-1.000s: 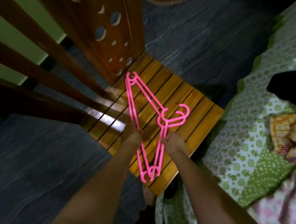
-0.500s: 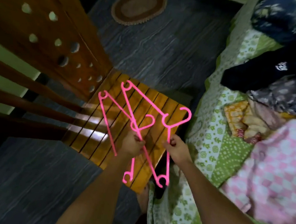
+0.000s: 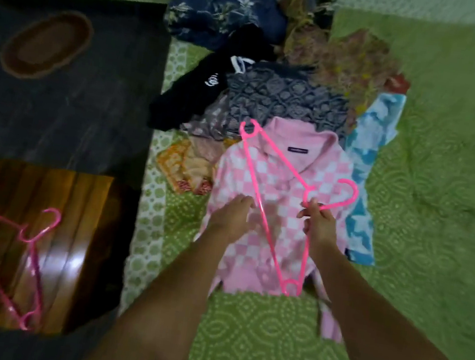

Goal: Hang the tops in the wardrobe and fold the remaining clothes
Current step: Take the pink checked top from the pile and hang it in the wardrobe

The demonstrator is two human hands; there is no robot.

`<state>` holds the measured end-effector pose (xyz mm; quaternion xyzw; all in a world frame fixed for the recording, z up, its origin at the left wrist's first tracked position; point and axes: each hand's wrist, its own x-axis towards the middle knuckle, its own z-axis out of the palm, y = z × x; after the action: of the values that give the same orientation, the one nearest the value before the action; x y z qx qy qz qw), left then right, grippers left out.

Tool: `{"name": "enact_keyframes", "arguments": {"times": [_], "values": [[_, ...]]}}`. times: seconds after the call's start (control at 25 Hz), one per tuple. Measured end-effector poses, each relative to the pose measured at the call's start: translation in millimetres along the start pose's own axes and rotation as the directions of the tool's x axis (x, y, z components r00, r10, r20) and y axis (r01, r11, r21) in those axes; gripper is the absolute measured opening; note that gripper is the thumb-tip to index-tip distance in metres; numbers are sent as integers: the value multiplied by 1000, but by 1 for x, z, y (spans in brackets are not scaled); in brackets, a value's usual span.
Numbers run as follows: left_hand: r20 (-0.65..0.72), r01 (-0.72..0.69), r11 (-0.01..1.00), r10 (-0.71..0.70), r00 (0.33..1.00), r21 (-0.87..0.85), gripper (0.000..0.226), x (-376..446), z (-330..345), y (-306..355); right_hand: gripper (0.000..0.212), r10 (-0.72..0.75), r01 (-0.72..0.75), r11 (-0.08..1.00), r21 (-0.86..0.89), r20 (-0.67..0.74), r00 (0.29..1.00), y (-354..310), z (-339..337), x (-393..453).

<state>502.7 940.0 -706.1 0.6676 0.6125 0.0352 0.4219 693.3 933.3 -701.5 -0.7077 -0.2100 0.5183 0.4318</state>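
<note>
**A:** Looking at the hanging step here, I think. The right hand (image 3: 317, 222) is pinching a pink hanger (image 3: 272, 203) just below its hook, holding it over the pink checked top (image 3: 278, 186) that's lying flat on the bed (image 3: 441, 210). The left hand (image 3: 232, 214) is hovering beside the hanger's long bar, over the top, fingers loosely curled, and it's too blurred for me to tell if it's touching either.

**B:** So nothing is hanging yet?

**A:** Nope, the top is sitting collar up, hanger not inside it. My guess is the next move is calling for the left hand to lift the hem or open the collar so one hanger arm can slide into a shoulder. Knit fabric probably is going to stretch a bit, so it shouldn't be fighting back much.

**B:** Any baskets or drawers in play?

**A:** None showing. The rest of the clothes (image 3: 285, 100) are piling loose on the bed above the top: a black one, a grey patterned one, a blue floral, a light blue one at the right. A spare hanger (image 3: 3, 255) is lying on the wooden surface (image 3: 79, 218) off to the left. The wardrobe isn't in view at all.
</note>
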Motion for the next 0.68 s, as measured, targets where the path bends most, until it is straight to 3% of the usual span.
{"name": "enact_keyframes", "arguments": {"times": [0.12, 0.2, 0.28, 0.4, 0.56, 0.68], "values": [[55, -123, 883, 109, 992, 454, 54, 55, -1, 54, 28, 36, -34, 999, 28, -88, 995, -2, -73, 46], [79, -142, 749, 120, 990, 647, 68, 89, -14, 73, 27, 40, -37, 999, 39, -74, 996, -2, -95, 63], [77, -92, 672, 52, 996, 735, 55, 119, -22, 84, 26, 34, -32, 998, 51, -39, 999, -2, -107, 75], [-1, 55, 624, -86, 996, 779, 41, 141, -27, 95, 25, 17, -17, 999, 47, -9, 1000, 0, -117, 86], [-319, 341, 668, -161, 934, 662, 27, 134, -30, 111, 26, -43, 44, 999, -16, 66, 997, -7, -125, 91], [-364, 366, 686, -157, 918, 629, 25, 114, -36, 116, 31, -82, 108, 985, -134, 184, 979, -19, -125, 92]]}}
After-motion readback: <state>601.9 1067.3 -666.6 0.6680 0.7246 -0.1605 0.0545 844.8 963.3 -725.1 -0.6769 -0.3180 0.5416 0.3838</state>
